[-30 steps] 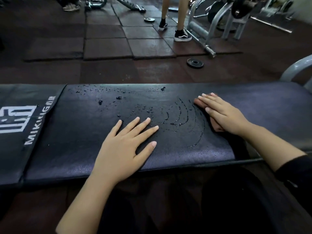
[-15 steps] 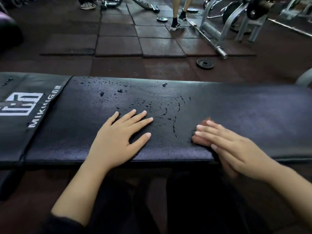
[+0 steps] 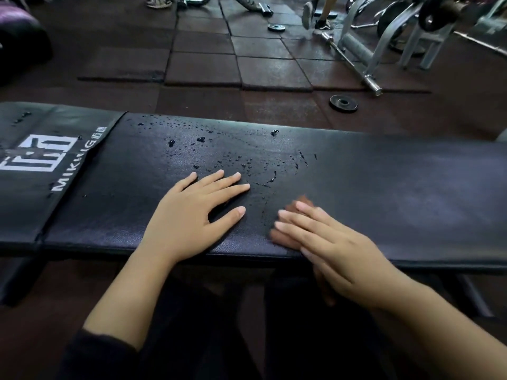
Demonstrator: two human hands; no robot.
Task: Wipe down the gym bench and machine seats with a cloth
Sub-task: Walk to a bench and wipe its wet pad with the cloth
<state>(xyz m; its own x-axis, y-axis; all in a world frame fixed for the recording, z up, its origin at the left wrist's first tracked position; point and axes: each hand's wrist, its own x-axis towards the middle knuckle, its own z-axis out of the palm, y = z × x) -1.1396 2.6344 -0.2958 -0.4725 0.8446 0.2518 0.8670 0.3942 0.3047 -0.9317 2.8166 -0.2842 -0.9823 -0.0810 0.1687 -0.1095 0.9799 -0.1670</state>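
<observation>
Black padded gym bench pad [image 3: 384, 193] runs L–R across the view w/ the person behind its near edge. L hand [image 3: 192, 215] lies flat on the pad near the front edge, fingers straight and spread, palm down, grasping nothing. R hand [image 3: 329, 242] is just beside it to the right, at the front edge, fingers straight and together, pressing down on a brownish cloth [image 3: 285, 237]; only bits of the cloth show past the fingertips and under the palm, and both hand and cloth are motion-blurred. The two hands are near each other but not touching.

Water droplets [image 3: 233, 160] are scattered over the pad's middle and far side, beyond the L hand's fingertips, w/ a few thin streaks [image 3: 271, 178] between the fingers and the far edge. Pad to the right of the R hand looks matte, no drops visible there.

At the left end sits a separate pad section [image 3: 33, 187] w/ a white logo [image 3: 38, 153] and "MIKING"-type lettering; a few drops on it too.

Beyond the bench: dark rubber floor tiles [image 3: 203, 67], a small weight plate [image 3: 343, 103] lying flat on the floor, another plate [image 3: 276, 27] farther back, a barbell [image 3: 354, 64] lying by a grey metal rack [image 3: 384, 42], and another person's feet [image 3: 315, 17] at the top.
</observation>
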